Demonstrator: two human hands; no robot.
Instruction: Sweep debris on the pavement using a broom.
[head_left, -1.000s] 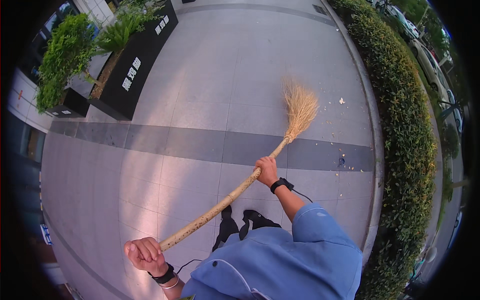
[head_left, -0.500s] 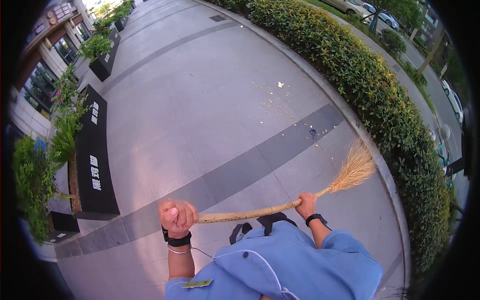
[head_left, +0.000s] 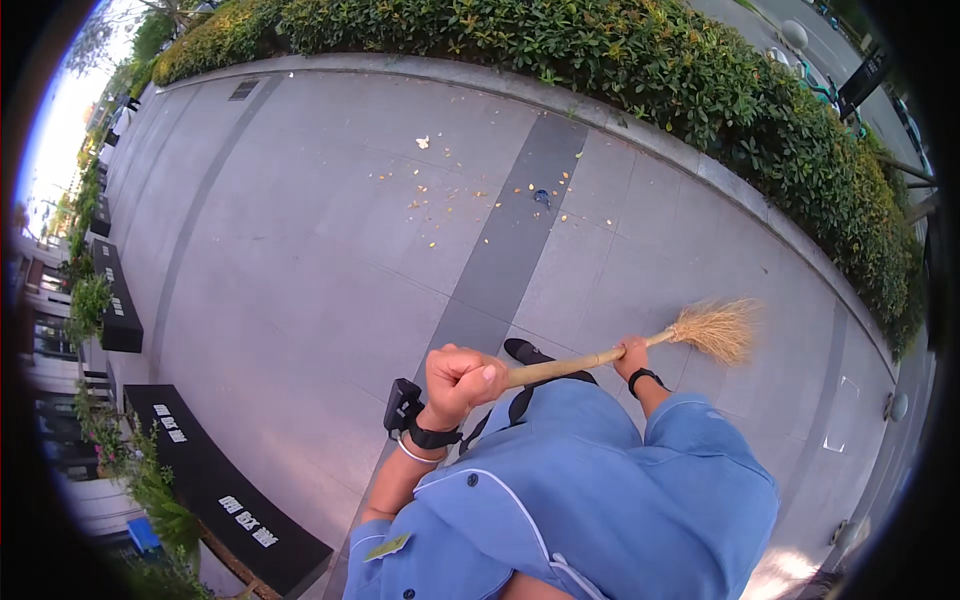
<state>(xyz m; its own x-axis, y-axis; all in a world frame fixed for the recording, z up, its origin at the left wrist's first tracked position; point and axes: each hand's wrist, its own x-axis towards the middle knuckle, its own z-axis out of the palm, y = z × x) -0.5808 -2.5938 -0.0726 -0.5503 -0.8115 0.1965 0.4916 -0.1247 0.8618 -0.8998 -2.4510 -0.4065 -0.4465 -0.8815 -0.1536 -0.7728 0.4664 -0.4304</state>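
Across the front of my body I hold a straw broom [head_left: 570, 366] by its wooden handle. My left hand [head_left: 462, 382] is a fist around the handle's top end, with a black band and a pale bracelet at the wrist. Lower down, near the bristles, my right hand [head_left: 631, 358] grips the same handle. The bristles [head_left: 716, 330] fan out to the right over the grey paving. Ahead of me lie scattered yellow leaves [head_left: 450, 192], a pale scrap [head_left: 423, 142] and a small dark blue crumpled thing [head_left: 542, 197].
A trimmed hedge [head_left: 600, 50] behind a stone curb [head_left: 690, 160] bends along the far and right sides. Black planters [head_left: 215, 480] with plants line the left. A drain grate [head_left: 243, 89] is at the far left. Round stone bollards [head_left: 895, 406] stand at right.
My view has turned to the right, so the hedge now crosses the top and the leaves sit further left. Both hands still hold the broom; my left fist has shifted right and up in view.
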